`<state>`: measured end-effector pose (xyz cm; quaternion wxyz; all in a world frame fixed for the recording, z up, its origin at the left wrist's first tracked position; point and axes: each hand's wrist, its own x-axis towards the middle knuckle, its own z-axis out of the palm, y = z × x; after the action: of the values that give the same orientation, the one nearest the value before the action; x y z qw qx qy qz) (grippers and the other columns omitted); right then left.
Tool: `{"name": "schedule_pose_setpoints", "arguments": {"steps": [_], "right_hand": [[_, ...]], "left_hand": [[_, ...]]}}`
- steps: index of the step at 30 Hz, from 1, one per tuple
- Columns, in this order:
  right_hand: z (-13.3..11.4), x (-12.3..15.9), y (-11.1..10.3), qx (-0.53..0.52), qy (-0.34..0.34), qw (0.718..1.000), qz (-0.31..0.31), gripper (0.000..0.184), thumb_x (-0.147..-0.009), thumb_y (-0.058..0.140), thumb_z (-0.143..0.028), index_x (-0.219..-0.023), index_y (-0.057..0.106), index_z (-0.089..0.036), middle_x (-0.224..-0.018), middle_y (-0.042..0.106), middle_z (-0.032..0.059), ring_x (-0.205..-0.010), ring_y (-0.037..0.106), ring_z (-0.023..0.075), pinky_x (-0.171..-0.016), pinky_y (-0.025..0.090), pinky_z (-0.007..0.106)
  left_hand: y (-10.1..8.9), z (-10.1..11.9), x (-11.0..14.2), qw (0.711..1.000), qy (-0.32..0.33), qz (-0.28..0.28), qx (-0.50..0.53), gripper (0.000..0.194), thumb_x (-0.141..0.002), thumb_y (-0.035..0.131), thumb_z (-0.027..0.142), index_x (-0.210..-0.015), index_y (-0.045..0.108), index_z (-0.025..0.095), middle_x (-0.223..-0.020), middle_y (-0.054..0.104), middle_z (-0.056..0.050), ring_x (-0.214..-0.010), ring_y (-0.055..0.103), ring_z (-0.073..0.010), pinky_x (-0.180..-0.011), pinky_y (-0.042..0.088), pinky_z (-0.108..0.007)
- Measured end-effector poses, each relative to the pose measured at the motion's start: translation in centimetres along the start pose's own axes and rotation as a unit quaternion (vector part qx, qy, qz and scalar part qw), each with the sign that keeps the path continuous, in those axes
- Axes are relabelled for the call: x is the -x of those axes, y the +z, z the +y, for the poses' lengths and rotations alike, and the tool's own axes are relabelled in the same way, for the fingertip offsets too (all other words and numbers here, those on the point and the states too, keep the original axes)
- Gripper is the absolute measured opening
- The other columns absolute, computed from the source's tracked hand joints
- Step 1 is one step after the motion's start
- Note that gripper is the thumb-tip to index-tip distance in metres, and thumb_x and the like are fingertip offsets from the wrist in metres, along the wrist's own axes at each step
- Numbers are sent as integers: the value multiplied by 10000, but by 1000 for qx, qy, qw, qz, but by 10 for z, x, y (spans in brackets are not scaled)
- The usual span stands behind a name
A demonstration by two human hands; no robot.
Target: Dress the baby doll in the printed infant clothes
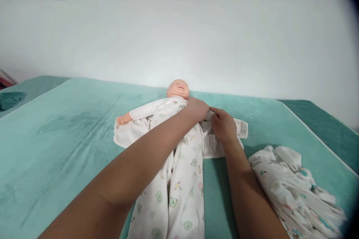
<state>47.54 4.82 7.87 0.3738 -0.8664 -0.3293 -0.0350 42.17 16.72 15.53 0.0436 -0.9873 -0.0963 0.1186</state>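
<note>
A baby doll point(177, 89) lies on its back on a teal blanket point(70, 130), head toward the wall. It wears a white printed romper point(183, 179) that lies open on the doll's far side. My left hand point(196, 108) rests closed on the doll's chest near the neck, gripping the romper's edge. My right hand point(223, 125) is just beside it, fingers curled round the open flap of the romper by the doll's arm. The doll's other arm, in a white sleeve point(141, 112), stretches out to the left.
A crumpled heap of white printed cloth point(294, 186) lies on the blanket at the lower right. A darker green surface point(322, 123) shows beyond the blanket's right edge. A white wall point(179, 41) stands close behind the doll's head.
</note>
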Motion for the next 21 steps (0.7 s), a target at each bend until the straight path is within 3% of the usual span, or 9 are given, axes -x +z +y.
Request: {"name": "schedule_pose_setpoints", "arguments": {"steps": [5,9,15,18,21], "right_hand": [[5,-4,-6,-66,54,996,29,452,-805,407,-229,-1069,768,-291,-1070,749,49,-951,665,280,-786,497,401],[13,-8,-5,-171,88,980,43,413,-718,424,-218,-921,783,-216,-877,759,55,-803,664,233,-686,479,330],[30,-10,3,-386,195,897,97,389,-578,532,-232,-893,750,-168,-702,707,30,-531,586,160,-483,428,263],[34,-10,4,-437,206,868,108,400,-534,550,-198,-894,724,-182,-784,717,29,-581,620,167,-490,453,262],[33,-12,1,-502,188,835,121,352,-525,558,-165,-861,659,-199,-913,716,27,-749,671,178,-572,510,260]], "left_hand": [[-18,-18,19,999,-1,34,5,335,-776,557,91,-1080,672,173,-1050,704,-153,-932,668,-300,-765,466,-399],[-28,-34,31,998,-19,61,27,317,-759,558,89,-1050,650,179,-994,697,-129,-857,667,-281,-713,463,-379],[-29,-47,49,994,-36,100,23,290,-754,541,74,-1005,617,200,-974,678,-98,-816,648,-253,-663,447,-346],[-30,-50,56,993,-41,103,30,287,-762,543,80,-1013,608,202,-965,673,-94,-797,647,-249,-671,449,-350],[-27,-51,55,992,-49,112,43,300,-781,545,97,-1057,598,205,-983,670,-92,-803,649,-246,-687,454,-350]]}}
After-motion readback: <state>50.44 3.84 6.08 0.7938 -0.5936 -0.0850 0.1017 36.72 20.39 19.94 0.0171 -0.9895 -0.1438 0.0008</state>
